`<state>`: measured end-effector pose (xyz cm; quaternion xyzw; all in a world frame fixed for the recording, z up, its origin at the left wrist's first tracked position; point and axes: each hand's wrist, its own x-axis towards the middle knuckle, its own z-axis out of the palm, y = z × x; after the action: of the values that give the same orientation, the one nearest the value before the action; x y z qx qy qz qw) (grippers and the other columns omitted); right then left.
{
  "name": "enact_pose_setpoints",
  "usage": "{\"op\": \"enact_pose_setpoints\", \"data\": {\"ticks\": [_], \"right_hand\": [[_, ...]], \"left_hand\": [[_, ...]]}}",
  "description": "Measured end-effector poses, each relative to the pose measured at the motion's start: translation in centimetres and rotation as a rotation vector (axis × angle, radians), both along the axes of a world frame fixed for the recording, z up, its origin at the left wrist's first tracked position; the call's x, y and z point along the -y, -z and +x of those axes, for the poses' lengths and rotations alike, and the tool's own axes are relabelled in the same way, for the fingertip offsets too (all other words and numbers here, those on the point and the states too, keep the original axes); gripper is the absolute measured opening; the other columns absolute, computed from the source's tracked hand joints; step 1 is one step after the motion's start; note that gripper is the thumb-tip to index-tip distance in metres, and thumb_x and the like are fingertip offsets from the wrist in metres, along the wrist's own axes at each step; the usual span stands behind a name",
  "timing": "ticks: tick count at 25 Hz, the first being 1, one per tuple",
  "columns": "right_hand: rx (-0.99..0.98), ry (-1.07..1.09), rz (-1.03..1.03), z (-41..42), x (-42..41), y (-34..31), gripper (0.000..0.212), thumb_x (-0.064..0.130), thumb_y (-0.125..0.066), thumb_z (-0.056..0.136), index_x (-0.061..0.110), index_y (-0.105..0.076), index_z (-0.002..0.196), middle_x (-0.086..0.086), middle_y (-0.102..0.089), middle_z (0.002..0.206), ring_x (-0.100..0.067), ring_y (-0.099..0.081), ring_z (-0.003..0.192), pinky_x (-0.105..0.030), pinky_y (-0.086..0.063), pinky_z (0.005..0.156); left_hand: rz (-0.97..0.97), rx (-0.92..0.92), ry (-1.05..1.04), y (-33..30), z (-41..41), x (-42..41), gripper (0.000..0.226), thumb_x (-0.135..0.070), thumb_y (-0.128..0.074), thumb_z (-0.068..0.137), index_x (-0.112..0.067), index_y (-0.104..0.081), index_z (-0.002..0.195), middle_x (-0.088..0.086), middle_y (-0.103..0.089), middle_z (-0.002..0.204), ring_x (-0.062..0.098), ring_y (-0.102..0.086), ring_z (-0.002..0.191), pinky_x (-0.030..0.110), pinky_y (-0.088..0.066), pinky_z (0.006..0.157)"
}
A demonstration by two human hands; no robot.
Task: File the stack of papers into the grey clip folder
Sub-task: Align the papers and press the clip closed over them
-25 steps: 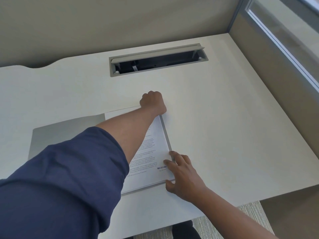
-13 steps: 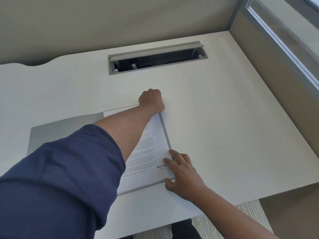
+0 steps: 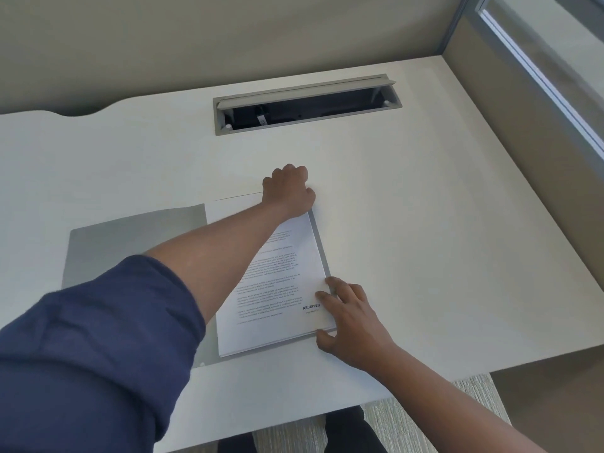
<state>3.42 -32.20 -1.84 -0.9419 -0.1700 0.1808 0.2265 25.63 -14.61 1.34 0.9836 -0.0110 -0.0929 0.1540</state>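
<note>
The grey clip folder lies open on the white desk, its left cover flat. A stack of printed papers rests on its right half, squared against the grey edge. My left hand reaches across and curls in a fist over the stack's far right corner; whether it grips anything there is hidden. Spread fingers of my right hand press on the near right corner of the stack. My left forearm and blue sleeve hide the middle of the folder.
A grey cable tray with its lid up is sunk into the desk at the back. A beige partition stands behind, a glazed panel to the right. The desk's front edge runs close to my body.
Almost nothing differs. Both hands stay on the same corners of the stack; only the camera view has shifted slightly.
</note>
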Motion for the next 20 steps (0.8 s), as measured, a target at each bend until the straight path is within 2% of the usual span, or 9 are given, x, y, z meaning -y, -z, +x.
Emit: {"op": "enact_pose_setpoints", "data": {"ticks": [4, 7, 10, 12, 13, 15, 16, 18, 20], "right_hand": [[-0.075, 0.058, 0.036, 0.7, -0.1, -0.6, 0.069, 0.049, -0.062, 0.082, 0.019, -0.05, 0.143, 0.001, -0.035, 0.156, -0.025, -0.033, 0.135, -0.038, -0.041, 0.109], [-0.147, 0.21, 0.149, 1.8, -0.5, -1.1, 0.064, 0.037, -0.066, 0.086, 0.014, -0.052, 0.144, -0.001, -0.048, 0.146, -0.025, -0.048, 0.128, -0.038, -0.042, 0.108], [-0.251, 0.397, 0.288, 2.6, -0.8, -2.2, 0.041, 0.027, -0.064, 0.082, 0.025, -0.065, 0.123, 0.003, -0.066, 0.126, -0.017, -0.063, 0.107, -0.038, -0.055, 0.09], [-0.322, 0.477, 0.365, 2.7, -0.7, -2.6, 0.028, 0.028, -0.06, 0.075, 0.03, -0.067, 0.102, 0.01, -0.073, 0.103, -0.016, -0.069, 0.095, -0.034, -0.057, 0.071], [-0.333, 0.488, 0.374, 2.7, -0.8, -2.7, 0.027, 0.029, -0.06, 0.072, 0.03, -0.066, 0.098, 0.011, -0.073, 0.099, -0.016, -0.07, 0.093, -0.033, -0.058, 0.068], [-0.321, 0.442, 0.335, 2.4, -1.0, -2.8, 0.039, 0.03, -0.065, 0.071, 0.031, -0.064, 0.11, 0.009, -0.069, 0.114, -0.015, -0.067, 0.101, -0.037, -0.059, 0.078], [-0.298, 0.386, 0.271, 2.2, -1.1, -2.7, 0.054, 0.03, -0.07, 0.072, 0.03, -0.061, 0.124, 0.006, -0.063, 0.128, -0.016, -0.062, 0.108, -0.039, -0.057, 0.088], [-0.241, 0.251, 0.117, 1.5, -1.2, -2.1, 0.086, 0.035, -0.075, 0.074, 0.025, -0.039, 0.152, 0.002, -0.043, 0.148, -0.023, -0.046, 0.127, -0.042, -0.046, 0.106], [-0.157, 0.121, 0.005, 0.8, -1.4, -1.4, 0.099, 0.041, -0.074, 0.075, 0.027, -0.024, 0.158, 0.002, -0.026, 0.16, -0.027, -0.027, 0.139, -0.042, -0.037, 0.112]], "left_hand": [[-0.314, 0.141, -0.095, -0.8, -6.1, -2.4, 0.028, -0.025, -0.061, 0.089, -0.015, -0.067, 0.114, 0.007, -0.061, 0.123, 0.029, -0.057, 0.11, 0.042, -0.047, 0.093], [-0.479, 0.191, -0.234, -0.7, -12.3, -5.6, 0.024, -0.013, -0.065, 0.087, -0.014, -0.067, 0.111, 0.005, -0.058, 0.12, 0.027, -0.057, 0.112, 0.041, -0.047, 0.098], [-0.52, 0.166, -0.352, -0.4, -18.2, -8.1, 0.026, -0.008, -0.068, 0.085, -0.018, -0.062, 0.109, 0.0, -0.051, 0.119, 0.025, -0.055, 0.111, 0.043, -0.048, 0.099], [-0.514, 0.122, -0.404, 0.1, -21.9, -9.0, 0.03, -0.013, -0.072, 0.084, -0.025, -0.057, 0.108, -0.004, -0.044, 0.12, 0.024, -0.051, 0.116, 0.043, -0.047, 0.1], [-0.494, 0.1, -0.407, 0.5, -23.8, -9.4, 0.034, -0.019, -0.075, 0.084, -0.029, -0.055, 0.108, -0.006, -0.042, 0.122, 0.022, -0.049, 0.119, 0.041, -0.048, 0.101], [-0.431, 0.046, -0.35, 1.6, -27.2, -9.8, 0.046, -0.035, -0.079, 0.08, -0.033, -0.052, 0.117, -0.008, -0.035, 0.133, 0.017, -0.041, 0.128, 0.034, -0.046, 0.104], [-0.407, 0.021, -0.31, 2.2, -28.7, -9.8, 0.054, -0.044, -0.079, 0.079, -0.034, -0.05, 0.123, -0.012, -0.03, 0.142, 0.014, -0.035, 0.133, 0.031, -0.043, 0.107], [-0.371, -0.007, -0.234, 3.2, -30.8, -9.9, 0.065, -0.054, -0.074, 0.078, -0.037, -0.045, 0.134, -0.018, -0.014, 0.158, 0.01, -0.025, 0.143, 0.028, -0.038, 0.109], [-0.314, 0.006, -0.177, 3.9, -31.5, -10.0, 0.068, -0.058, -0.068, 0.082, -0.036, -0.043, 0.141, -0.019, -0.003, 0.164, 0.01, -0.02, 0.149, 0.027, -0.038, 0.108]]}}
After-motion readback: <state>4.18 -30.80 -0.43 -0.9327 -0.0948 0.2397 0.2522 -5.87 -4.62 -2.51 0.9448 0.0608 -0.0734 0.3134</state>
